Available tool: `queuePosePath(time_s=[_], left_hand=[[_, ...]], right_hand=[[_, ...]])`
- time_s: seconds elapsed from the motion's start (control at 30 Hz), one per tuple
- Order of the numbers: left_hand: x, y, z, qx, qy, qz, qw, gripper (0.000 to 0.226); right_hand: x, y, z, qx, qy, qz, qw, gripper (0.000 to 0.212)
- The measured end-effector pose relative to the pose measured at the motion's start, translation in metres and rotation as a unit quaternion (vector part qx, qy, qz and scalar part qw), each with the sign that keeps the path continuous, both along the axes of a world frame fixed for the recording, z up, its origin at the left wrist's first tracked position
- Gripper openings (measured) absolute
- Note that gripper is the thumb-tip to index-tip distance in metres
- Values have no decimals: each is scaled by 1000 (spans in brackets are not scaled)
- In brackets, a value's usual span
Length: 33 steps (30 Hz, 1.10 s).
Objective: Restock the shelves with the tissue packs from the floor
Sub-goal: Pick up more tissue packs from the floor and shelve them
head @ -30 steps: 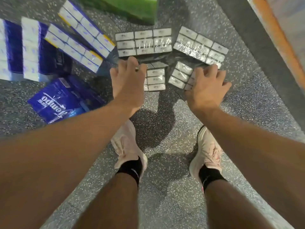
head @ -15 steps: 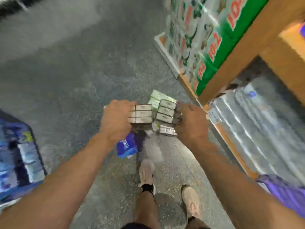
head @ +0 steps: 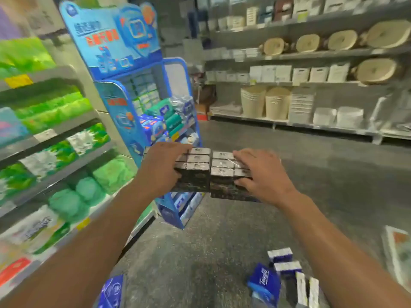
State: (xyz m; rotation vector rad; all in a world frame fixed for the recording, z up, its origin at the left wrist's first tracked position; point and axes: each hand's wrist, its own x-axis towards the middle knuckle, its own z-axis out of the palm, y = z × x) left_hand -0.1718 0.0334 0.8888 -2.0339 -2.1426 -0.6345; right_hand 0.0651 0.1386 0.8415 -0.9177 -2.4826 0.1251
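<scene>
Left hand (head: 161, 168): fingers are curled over the top edge of the left tissue pack (head: 195, 172), thumb hidden underneath; the pack is gripped. Right hand (head: 259, 172): fingers are spread flat across the top of the right tissue pack (head: 222, 172), thumb hooked against its near side; the pack is clasped. The two dark, film-wrapped packs are held side by side, touching, in the air between the hands. A blue display stand (head: 142, 90) is seen just beyond them. Shelves (head: 55, 130) of green packs are noted at left. Blue packs (head: 264, 283) are left on the floor (head: 200, 252) at lower right.
</scene>
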Motion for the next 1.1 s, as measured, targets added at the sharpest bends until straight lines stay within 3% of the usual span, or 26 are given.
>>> queuePosePath(time_s=[0.1, 0.27, 0.4, 0.53, 0.67, 0.8, 1.1], left_hand=[[-85, -81, 38, 14, 21, 96, 995, 80], [-203, -223, 79, 48, 60, 227, 971, 72], [-278, -314, 98, 91, 88, 331, 935, 54], [-350, -362, 123, 119, 130, 384, 906, 67], [-413, -362, 144, 156, 197, 396, 883, 70], [-469, -333, 162, 200, 208, 405, 868, 67], [-623, -220, 241, 216, 243, 442, 836, 71]], right_hand=[[-102, -33, 40, 35, 20, 104, 994, 71], [-279, -115, 82, 96, 79, 236, 964, 68], [-408, -185, 110, 143, 145, 305, 930, 70], [-499, -230, 135, 188, 199, 319, 907, 74], [-567, -230, 155, 214, 243, 316, 892, 72], [-633, -202, 179, 246, 272, 301, 880, 72], [-809, -81, 262, 285, 329, 314, 843, 70]])
